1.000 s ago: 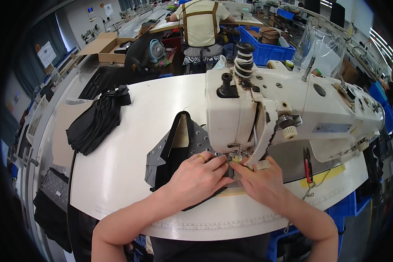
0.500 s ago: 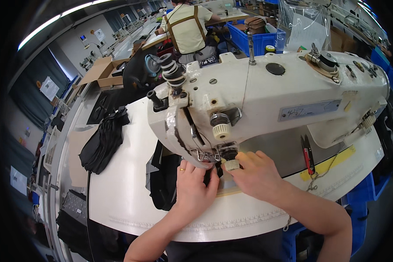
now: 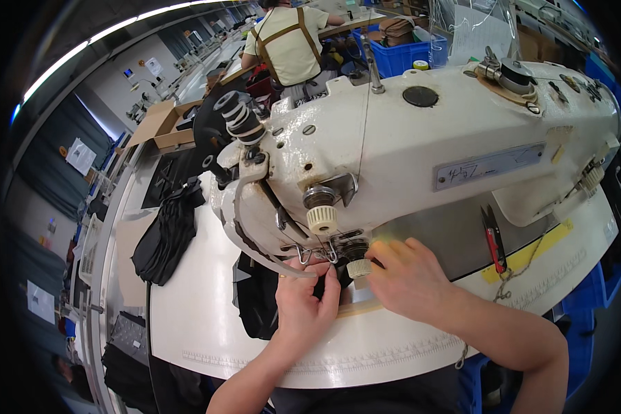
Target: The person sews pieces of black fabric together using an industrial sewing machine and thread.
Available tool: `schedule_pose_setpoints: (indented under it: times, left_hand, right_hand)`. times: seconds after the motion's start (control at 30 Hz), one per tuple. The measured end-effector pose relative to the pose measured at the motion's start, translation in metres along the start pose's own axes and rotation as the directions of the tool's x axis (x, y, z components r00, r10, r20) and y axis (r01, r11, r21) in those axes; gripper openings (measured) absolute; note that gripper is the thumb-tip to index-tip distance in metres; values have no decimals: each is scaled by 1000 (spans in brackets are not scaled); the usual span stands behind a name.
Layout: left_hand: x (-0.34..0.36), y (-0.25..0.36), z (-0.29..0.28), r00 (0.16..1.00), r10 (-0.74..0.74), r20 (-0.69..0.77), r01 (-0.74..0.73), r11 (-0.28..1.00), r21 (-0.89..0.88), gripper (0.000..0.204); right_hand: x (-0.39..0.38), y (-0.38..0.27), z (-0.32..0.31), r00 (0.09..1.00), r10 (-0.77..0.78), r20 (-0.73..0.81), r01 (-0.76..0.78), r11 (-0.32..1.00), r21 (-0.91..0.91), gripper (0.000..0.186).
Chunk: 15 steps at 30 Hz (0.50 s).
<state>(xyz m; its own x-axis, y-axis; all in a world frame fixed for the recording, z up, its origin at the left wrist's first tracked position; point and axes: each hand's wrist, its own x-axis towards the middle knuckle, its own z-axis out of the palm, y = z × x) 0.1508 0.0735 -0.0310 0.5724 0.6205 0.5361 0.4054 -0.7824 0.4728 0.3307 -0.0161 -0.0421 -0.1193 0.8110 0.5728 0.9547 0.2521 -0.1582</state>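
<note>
A white sewing machine point(image 3: 400, 131) fills the middle. Below its needle end, my left hand point(image 3: 303, 300) is closed, thumb and forefinger pinched at the edge of a black fabric piece point(image 3: 255, 310). The machine's head and my fingers hide part of that cloth. My right hand point(image 3: 407, 279) is at the right of the ribbed cream dial point(image 3: 359, 268), its fingers curled. Something small and dark shows at those fingertips; its kind cannot be made out. Another ribbed cream knob point(image 3: 322, 219) sits higher on the machine's face.
Red-handled thread snippers point(image 3: 493, 241) lie right of my right hand, near a chain point(image 3: 510, 279) and a yellow strip point(image 3: 531, 252). A bundle of black fabric point(image 3: 169, 234) rests at the table's left. Beyond the machine sits a person point(image 3: 290, 45), near a blue crate point(image 3: 400, 58).
The view has shifted, and the machine's head looks larger and nearer. My left hand stays at the needle area with its fingertips pinched; my right hand remains by the dial, fingers curled more.
</note>
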Motion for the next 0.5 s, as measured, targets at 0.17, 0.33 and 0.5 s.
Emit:
schedule_pose_setpoints:
  times: [0.17,0.33,0.5]
  left_hand:
    - [-1,0,-3,999,38,29,-38,999,-11,12]
    - [1,5,-14,991,84,104,-89,995,50,16]
    - [11,9,-39,865,199,461,-314,931,186,39]
  right_hand:
    - [4,-3,-3,1000,13,9,-13,1000,0,20]
    - [5,-3,-6,998,-3,55,5,1000,-26,18]
    - [3,2,-1,997,-34,65,34,999,2,26]
